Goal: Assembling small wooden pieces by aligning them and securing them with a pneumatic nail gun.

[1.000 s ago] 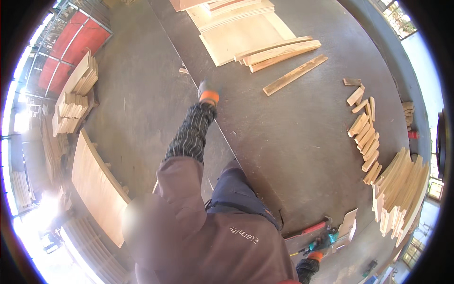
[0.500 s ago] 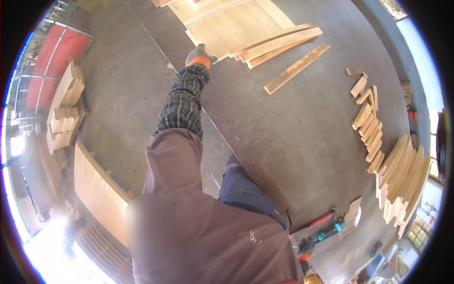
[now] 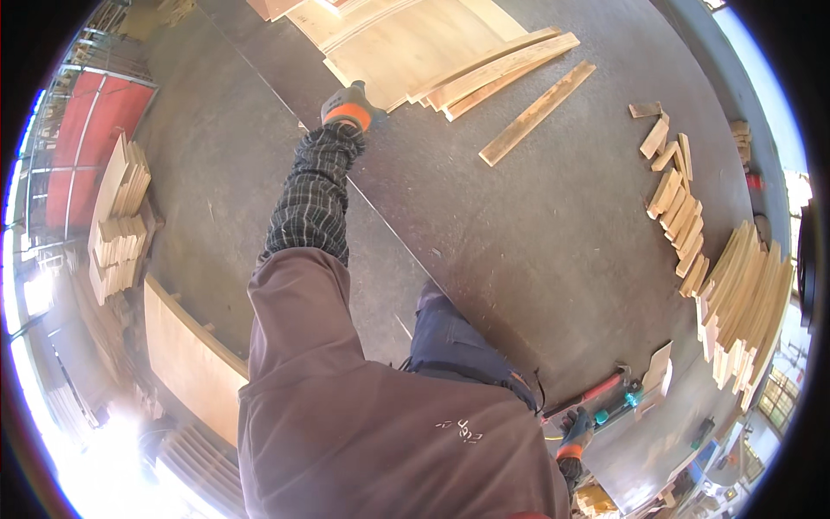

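My left hand [image 3: 349, 105], in a grey glove with an orange cuff, reaches far forward to the near edge of a pale wooden panel [image 3: 415, 56]. Its thumb and fingers look spread apart against that edge; their undersides are hidden. Low on the right, my right hand [image 3: 575, 429] wears a similar dark glove. Its fingers appear loosely apart beside a teal-and-black tool [image 3: 629, 399]. A red-handled tool [image 3: 603, 387] lies just beyond that hand. Several wooden strips [image 3: 501, 73] rest along the panel's right end, and one loose strip [image 3: 538, 114] lies apart from them.
On the right of the dark table [image 3: 484, 233] are a row of short wood blocks [image 3: 679, 212] and a stack of longer strips [image 3: 743, 303]. To the left stand a curved wooden board [image 3: 190, 355], stacked panels [image 3: 121, 216] and a red panel [image 3: 95, 147].
The whole view has shifted and turned slightly. My left hand stays at the panel's edge, and my right hand remains beside the tools. Nothing is visibly picked up or let go.
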`<control>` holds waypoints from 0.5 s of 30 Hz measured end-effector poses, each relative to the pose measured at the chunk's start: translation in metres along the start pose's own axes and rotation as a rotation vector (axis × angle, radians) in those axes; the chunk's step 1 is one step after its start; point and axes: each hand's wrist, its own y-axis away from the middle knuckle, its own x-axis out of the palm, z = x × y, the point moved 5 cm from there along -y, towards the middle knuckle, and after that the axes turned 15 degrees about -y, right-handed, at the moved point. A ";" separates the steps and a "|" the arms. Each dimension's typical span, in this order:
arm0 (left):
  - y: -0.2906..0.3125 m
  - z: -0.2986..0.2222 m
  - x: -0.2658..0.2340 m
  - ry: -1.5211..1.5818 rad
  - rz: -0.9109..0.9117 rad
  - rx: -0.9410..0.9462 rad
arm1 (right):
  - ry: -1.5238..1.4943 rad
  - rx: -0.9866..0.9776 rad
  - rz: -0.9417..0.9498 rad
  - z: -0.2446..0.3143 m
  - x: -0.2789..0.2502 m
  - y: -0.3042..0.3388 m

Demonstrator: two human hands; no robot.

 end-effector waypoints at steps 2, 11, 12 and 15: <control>0.002 0.001 -0.007 -0.038 0.014 0.026 | 0.014 0.017 0.010 -0.002 0.001 -0.006; -0.004 0.018 -0.025 0.150 -0.312 -0.032 | 0.035 0.054 0.015 -0.018 -0.010 -0.011; -0.014 0.023 -0.020 0.773 -0.182 -0.100 | 0.033 0.058 0.015 -0.021 -0.010 -0.012; -0.025 0.008 -0.019 1.612 -0.007 -0.158 | 0.018 0.063 0.029 -0.029 -0.015 -0.017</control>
